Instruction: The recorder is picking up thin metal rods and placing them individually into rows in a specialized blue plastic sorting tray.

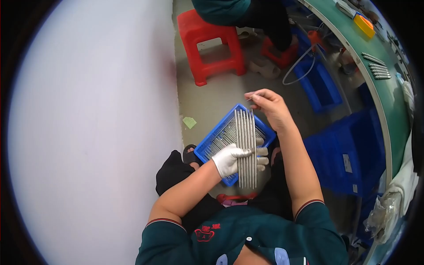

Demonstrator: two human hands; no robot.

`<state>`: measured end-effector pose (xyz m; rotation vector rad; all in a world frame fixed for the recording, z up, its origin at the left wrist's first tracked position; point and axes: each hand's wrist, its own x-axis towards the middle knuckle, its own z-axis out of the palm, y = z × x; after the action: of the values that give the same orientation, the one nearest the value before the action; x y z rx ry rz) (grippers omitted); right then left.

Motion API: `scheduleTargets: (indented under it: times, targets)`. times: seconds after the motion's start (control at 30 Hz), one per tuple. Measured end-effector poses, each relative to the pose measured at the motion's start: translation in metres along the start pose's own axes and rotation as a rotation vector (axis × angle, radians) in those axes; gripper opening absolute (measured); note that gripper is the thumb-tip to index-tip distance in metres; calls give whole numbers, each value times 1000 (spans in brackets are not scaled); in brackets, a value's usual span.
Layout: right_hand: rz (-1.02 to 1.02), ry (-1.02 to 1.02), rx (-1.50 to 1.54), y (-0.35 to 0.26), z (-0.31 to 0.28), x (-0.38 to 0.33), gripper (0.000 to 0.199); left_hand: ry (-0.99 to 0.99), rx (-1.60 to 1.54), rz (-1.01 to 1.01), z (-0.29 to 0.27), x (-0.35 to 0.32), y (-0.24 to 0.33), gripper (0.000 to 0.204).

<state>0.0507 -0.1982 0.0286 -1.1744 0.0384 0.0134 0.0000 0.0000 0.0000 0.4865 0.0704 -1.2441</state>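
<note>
Metal rods [247,132] are lying side by side in the person's left hand [227,160], which is wearing a white glove and gripping the row, thumb crossing the front and fingers spreading out behind. From where I'm standing, the bare right hand [272,108] is hovering near the rods' far ends, thumb and fingertips pinching a thin piece [250,98] too small for me to make out. Beneath the hands, a blue basket [238,106] is holding many more rods. Over on the right, another small group of rods [380,70] is resting on the green workbench [391,104]. Beyond the basket, another person [221,11] is sitting by a red stool [194,22].
</note>
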Motion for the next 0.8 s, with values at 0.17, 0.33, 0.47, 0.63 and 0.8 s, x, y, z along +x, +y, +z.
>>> scheduleTargets:
  times: [0.17,0.33,0.47,0.63,0.8]
  targets:
    - [176,-238,7,5,7,-14,11,-12,-79,-39,24,-5,-24,62]
    - [187,-264,67,10,12,-7,14,-17,-109,-36,16,-4,-13,55]
    - [245,-246,111,12,8,-9,14,-39,-248,-119,7,4,-13,53]
    - [273,-222,130,10,9,-5,15,-94,-207,-175,4,9,-2,52]
    - [240,-175,138,3,19,-6,13,-53,-48,-152,7,7,6,53]
